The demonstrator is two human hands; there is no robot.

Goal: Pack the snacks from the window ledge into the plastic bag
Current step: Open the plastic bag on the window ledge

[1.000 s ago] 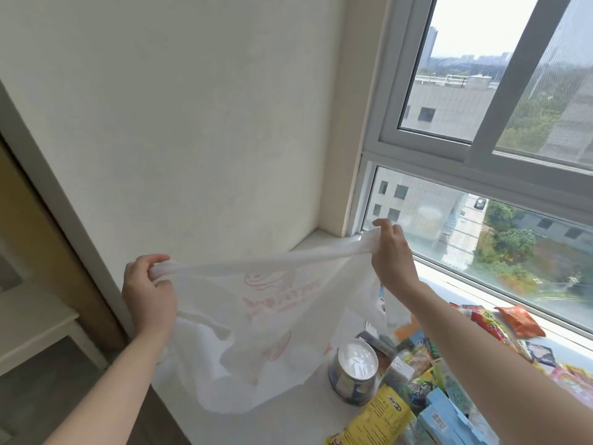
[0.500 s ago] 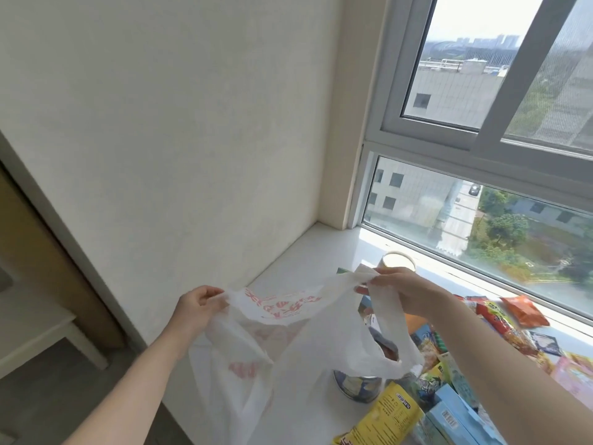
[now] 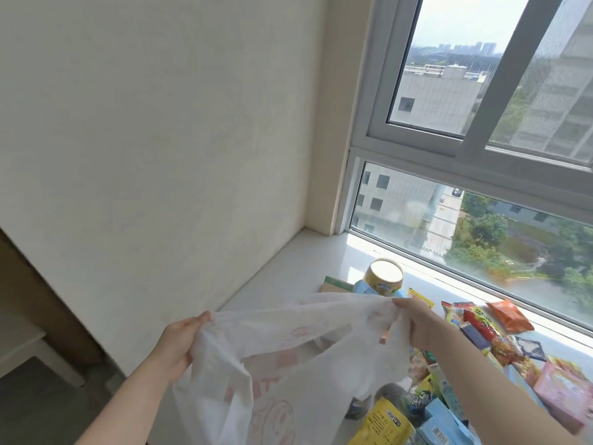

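A thin white plastic bag (image 3: 288, 374) with faint red print hangs between my hands over the near end of the white window ledge (image 3: 298, 255). My left hand (image 3: 179, 345) grips its left edge and my right hand (image 3: 420, 326) pinches its right edge, stretching the top. Snacks lie in a heap on the ledge to the right: a yellow can (image 3: 383, 277), an orange packet (image 3: 508, 316), a red packet (image 3: 478, 322), a yellow pouch (image 3: 385, 422), light blue boxes (image 3: 439, 425) and a pink box (image 3: 564, 390). The bag hides part of the heap.
A cream wall (image 3: 160, 139) runs along the ledge's left end. The window glass (image 3: 481, 229) and its grey frame stand right behind the snacks. A white stool or low table (image 3: 22, 348) shows at the lower left on the grey floor.
Both hands have come down with the bag from chest height to just above the ledge. The view has tilted up, and the yellow can now shows beyond the bag.
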